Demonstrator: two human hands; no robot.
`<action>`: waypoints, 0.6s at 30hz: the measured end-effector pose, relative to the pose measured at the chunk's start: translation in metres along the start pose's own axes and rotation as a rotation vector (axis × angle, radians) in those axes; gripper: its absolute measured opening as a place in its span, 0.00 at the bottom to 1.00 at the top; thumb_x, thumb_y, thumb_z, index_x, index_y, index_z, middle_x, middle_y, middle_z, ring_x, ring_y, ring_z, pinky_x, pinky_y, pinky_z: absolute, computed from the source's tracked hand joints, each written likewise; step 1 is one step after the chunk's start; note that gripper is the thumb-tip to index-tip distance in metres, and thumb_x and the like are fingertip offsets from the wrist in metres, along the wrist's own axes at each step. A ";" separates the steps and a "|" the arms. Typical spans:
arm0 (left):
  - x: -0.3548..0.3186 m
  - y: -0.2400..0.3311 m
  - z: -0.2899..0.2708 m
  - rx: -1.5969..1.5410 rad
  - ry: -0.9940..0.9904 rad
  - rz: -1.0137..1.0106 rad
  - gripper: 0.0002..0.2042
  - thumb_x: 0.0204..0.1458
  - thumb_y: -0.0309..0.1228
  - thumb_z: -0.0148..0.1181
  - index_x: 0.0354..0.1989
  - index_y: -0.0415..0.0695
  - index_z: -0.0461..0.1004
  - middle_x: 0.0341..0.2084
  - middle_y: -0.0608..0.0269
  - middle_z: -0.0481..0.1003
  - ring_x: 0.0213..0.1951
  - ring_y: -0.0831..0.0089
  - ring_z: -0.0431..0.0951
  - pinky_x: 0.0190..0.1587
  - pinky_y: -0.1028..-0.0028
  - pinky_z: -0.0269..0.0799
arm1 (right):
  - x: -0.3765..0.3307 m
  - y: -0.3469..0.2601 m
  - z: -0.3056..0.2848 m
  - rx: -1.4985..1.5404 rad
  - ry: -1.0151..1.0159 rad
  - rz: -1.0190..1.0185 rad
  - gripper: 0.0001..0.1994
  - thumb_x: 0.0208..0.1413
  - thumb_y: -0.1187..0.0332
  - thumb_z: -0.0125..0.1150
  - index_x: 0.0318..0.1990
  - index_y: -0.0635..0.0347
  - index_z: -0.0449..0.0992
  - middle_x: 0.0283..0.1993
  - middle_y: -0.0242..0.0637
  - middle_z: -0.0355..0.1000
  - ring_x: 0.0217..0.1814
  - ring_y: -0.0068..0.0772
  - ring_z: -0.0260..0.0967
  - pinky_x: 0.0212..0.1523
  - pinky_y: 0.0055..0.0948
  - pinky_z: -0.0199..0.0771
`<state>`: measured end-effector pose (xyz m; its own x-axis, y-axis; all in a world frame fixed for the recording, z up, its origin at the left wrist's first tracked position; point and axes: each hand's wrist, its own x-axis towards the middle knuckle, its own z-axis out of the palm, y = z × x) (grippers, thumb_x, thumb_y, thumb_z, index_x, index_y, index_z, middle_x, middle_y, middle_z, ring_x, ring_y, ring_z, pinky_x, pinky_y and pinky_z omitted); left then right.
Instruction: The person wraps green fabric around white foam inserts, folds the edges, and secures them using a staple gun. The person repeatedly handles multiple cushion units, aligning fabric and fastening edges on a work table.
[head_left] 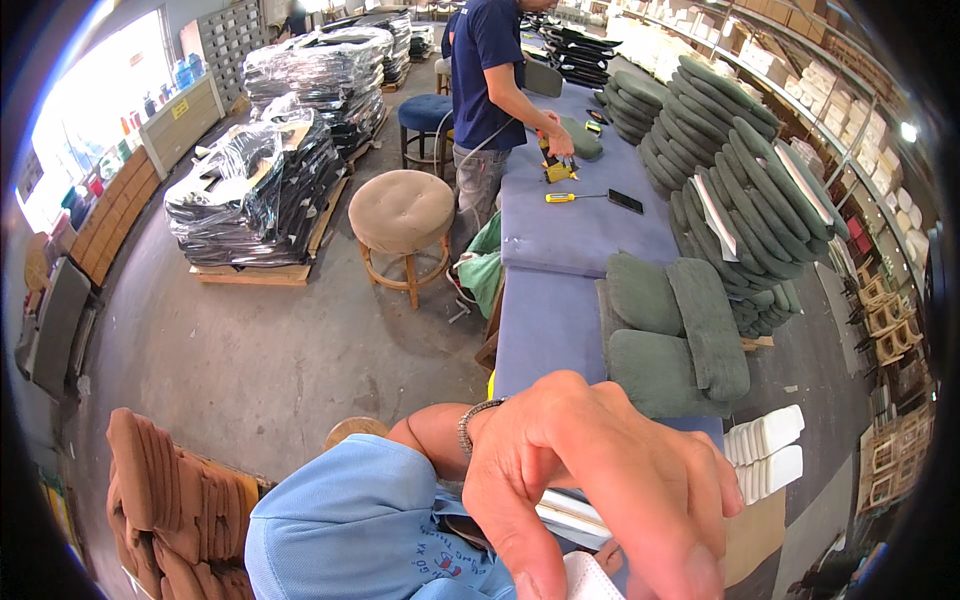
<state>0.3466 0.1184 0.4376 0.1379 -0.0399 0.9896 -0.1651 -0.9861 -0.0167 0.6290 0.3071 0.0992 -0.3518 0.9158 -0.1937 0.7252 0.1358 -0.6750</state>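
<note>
My left hand is raised close to the camera at the bottom centre, with a metal bracelet on the wrist and a light blue sleeve below it. Its fingers curve downward over a small white piece at the bottom edge; whether they grip it is unclear. Behind the hand lies a long table with a blue cover. Green seat cushions rest on it just beyond my fingers. My right hand is out of sight.
A person in a dark blue shirt works at the table's far end near a yellow screwdriver and a phone. Stacked green cushions, white ribbed pieces, a round stool, wrapped pallets, brown cushions.
</note>
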 end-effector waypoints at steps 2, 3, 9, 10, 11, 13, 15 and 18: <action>-0.007 -0.011 -0.009 0.025 -0.066 0.097 0.26 0.57 0.32 0.70 0.56 0.20 0.74 0.39 0.37 0.83 0.54 0.42 0.80 0.68 0.49 0.59 | 0.001 -0.001 0.001 -0.012 -0.004 -0.005 0.32 0.72 0.45 0.46 0.50 0.75 0.79 0.45 0.62 0.78 0.47 0.60 0.75 0.51 0.49 0.73; -0.008 -0.013 -0.011 0.039 -0.084 0.128 0.26 0.57 0.31 0.70 0.56 0.20 0.74 0.39 0.37 0.83 0.54 0.42 0.80 0.68 0.49 0.58 | 0.001 -0.001 0.000 -0.018 -0.008 -0.008 0.32 0.72 0.45 0.46 0.50 0.75 0.79 0.45 0.63 0.78 0.47 0.61 0.75 0.51 0.49 0.73; -0.003 -0.001 0.010 0.027 0.112 0.074 0.25 0.57 0.33 0.70 0.53 0.20 0.75 0.38 0.39 0.83 0.51 0.42 0.81 0.68 0.48 0.58 | 0.003 0.002 -0.004 -0.036 -0.006 -0.004 0.33 0.72 0.44 0.46 0.50 0.74 0.79 0.46 0.64 0.78 0.48 0.64 0.75 0.51 0.51 0.72; -0.002 0.009 0.008 0.035 0.101 0.004 0.25 0.58 0.33 0.70 0.53 0.20 0.75 0.38 0.39 0.83 0.51 0.42 0.81 0.68 0.48 0.58 | 0.004 0.003 -0.004 -0.037 0.002 -0.017 0.34 0.72 0.44 0.45 0.50 0.74 0.79 0.45 0.65 0.78 0.47 0.65 0.75 0.51 0.51 0.72; -0.004 0.009 0.005 0.060 0.070 0.020 0.25 0.58 0.34 0.70 0.52 0.20 0.75 0.39 0.39 0.83 0.50 0.43 0.82 0.68 0.48 0.59 | 0.004 0.004 -0.003 -0.042 0.005 -0.032 0.34 0.72 0.43 0.44 0.49 0.75 0.79 0.45 0.65 0.78 0.47 0.66 0.75 0.51 0.52 0.72; -0.011 -0.006 -0.003 0.131 -0.019 0.137 0.25 0.59 0.35 0.68 0.52 0.21 0.76 0.40 0.38 0.83 0.48 0.45 0.82 0.67 0.49 0.60 | 0.005 0.004 -0.001 -0.047 0.007 -0.069 0.36 0.72 0.42 0.43 0.47 0.76 0.80 0.44 0.66 0.78 0.46 0.68 0.74 0.51 0.52 0.72; -0.004 -0.005 0.005 0.070 0.114 0.052 0.23 0.60 0.36 0.68 0.51 0.23 0.77 0.41 0.38 0.83 0.47 0.47 0.83 0.67 0.50 0.61 | 0.004 0.002 -0.003 -0.066 -0.006 -0.039 0.36 0.72 0.42 0.42 0.46 0.76 0.80 0.43 0.67 0.78 0.46 0.69 0.74 0.50 0.53 0.72; 0.000 0.019 0.030 -0.030 0.352 -0.214 0.20 0.61 0.37 0.66 0.48 0.27 0.80 0.41 0.39 0.83 0.43 0.52 0.84 0.66 0.53 0.63 | -0.006 -0.015 -0.011 -0.007 -0.027 -0.012 0.36 0.72 0.42 0.43 0.45 0.76 0.80 0.42 0.68 0.77 0.45 0.70 0.73 0.49 0.54 0.71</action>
<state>0.3731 0.0946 0.4332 -0.1696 0.2285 0.9586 -0.1986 -0.9607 0.1939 0.6263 0.3040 0.1182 -0.3760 0.9038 -0.2045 0.7251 0.1495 -0.6723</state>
